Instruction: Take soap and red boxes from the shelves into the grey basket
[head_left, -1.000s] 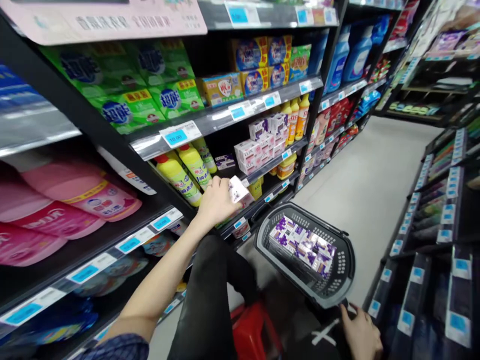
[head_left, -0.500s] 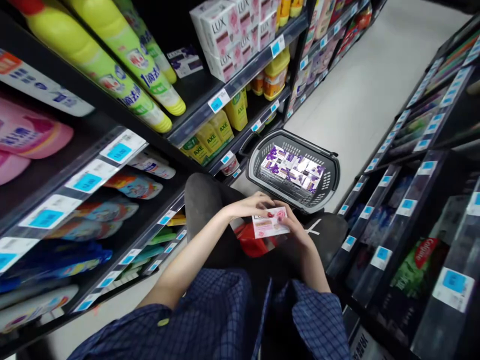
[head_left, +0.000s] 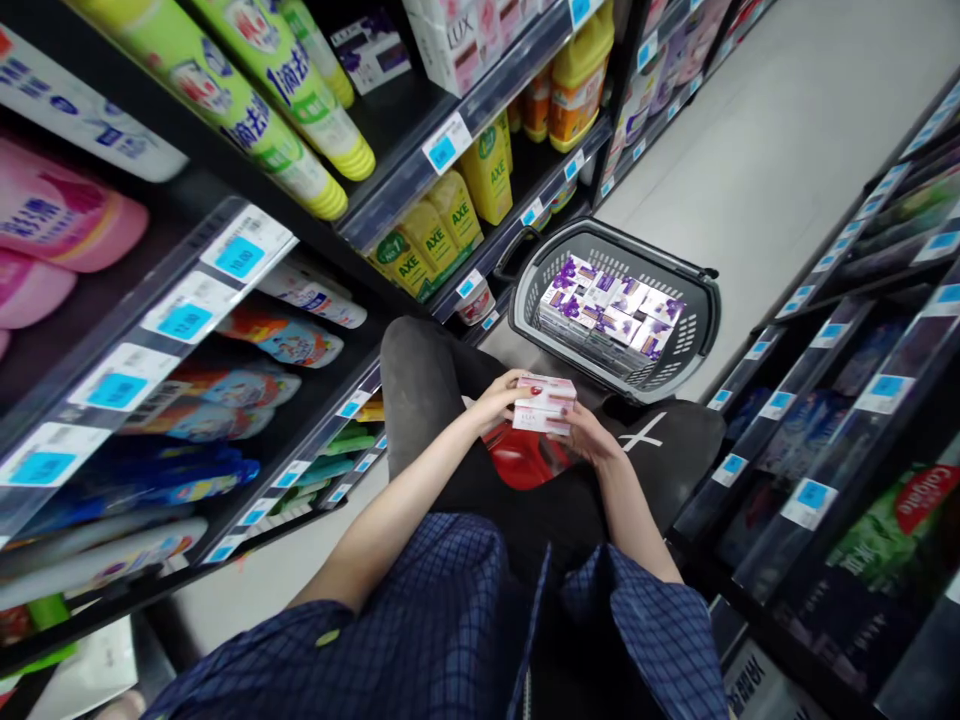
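Note:
Above my lap, I hold a pink-and-white LUX soap box point(head_left: 541, 425) between both hands. A seam runs across its middle, and I cannot tell whether it is one box or two together. My left hand point(head_left: 499, 400) grips the left end, fingers curled over the top. On the right end, my right hand point(head_left: 589, 432) has its fingers wrapped round the side. Just beyond my hands a grey shopping basket point(head_left: 622, 375) stands on the floor, with several purple-and-white soap boxes point(head_left: 611, 300) packed in rows inside. Something red and shiny point(head_left: 521, 458) shows below the held box.
To the left, shelves carry yellow-green cleaner bottles point(head_left: 277, 90), yellow AXE bottles point(head_left: 431, 230) and pink LUX boxes point(head_left: 465, 45). A purple soap box point(head_left: 369, 50) lies behind them. Shelves with a green Colgate pack point(head_left: 892, 530) stand close on the right. The grey floor point(head_left: 795, 130) runs ahead.
The held soap box has been turned from its broad printed face, so narrower faces now show. Both hands have shifted round its ends. The whole view has moved slightly.

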